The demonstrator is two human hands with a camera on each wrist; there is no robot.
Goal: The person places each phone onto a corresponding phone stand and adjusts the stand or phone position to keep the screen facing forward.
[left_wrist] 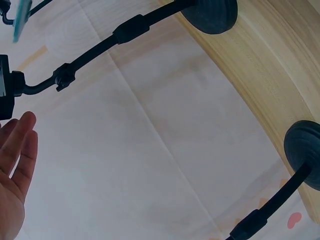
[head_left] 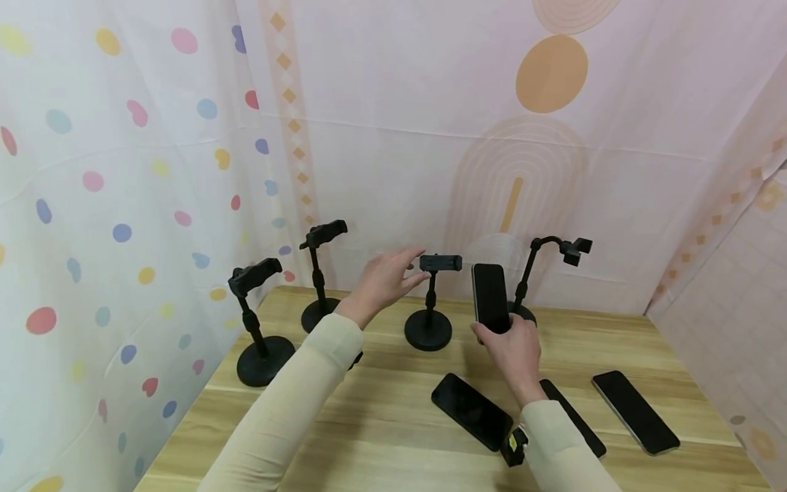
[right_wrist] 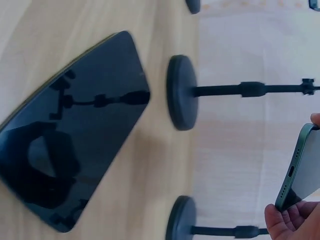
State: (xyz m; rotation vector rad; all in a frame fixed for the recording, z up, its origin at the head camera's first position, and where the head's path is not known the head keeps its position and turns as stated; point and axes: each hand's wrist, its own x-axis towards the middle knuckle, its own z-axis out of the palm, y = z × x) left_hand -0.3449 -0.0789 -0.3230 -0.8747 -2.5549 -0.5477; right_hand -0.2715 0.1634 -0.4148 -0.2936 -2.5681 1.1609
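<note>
The step in hand is judged to be the presenting of a phone [head_left: 490, 294] to a stand [head_left: 431, 301] for mounting. The phone is held above the bench [head_left: 381, 424] by the right hand [head_left: 513, 352], its lower end gripped between thumb and fingers; it is tilted near upright, its screen shown in the head view, to the right of the stand and apart from it. The left hand [head_left: 382, 280] is placed at the left end of the clamp [head_left: 440, 263] atop the stand; its fingers are extended and parted from the thumb, with nothing gripped. Whether the clamp is touched cannot be told. For the next move, the clamp should probably be steadied and widened by the left hand, and the phone brought leftward, aligned and seated. The stand may tip if pressed unevenly. No box or tray is shown; holding is provided by clamps alone, and no phone is seen in the clamp, nor on the front stand [head_left: 263, 361], rear stand [head_left: 318, 277] or right stand [head_left: 521, 290]. Laid flat on the bench are a near phone [head_left: 472, 411], a middle phone [head_left: 578, 420], partly covered by the right sleeve [head_left: 559, 437], and an outer phone [head_left: 636, 412].
</note>
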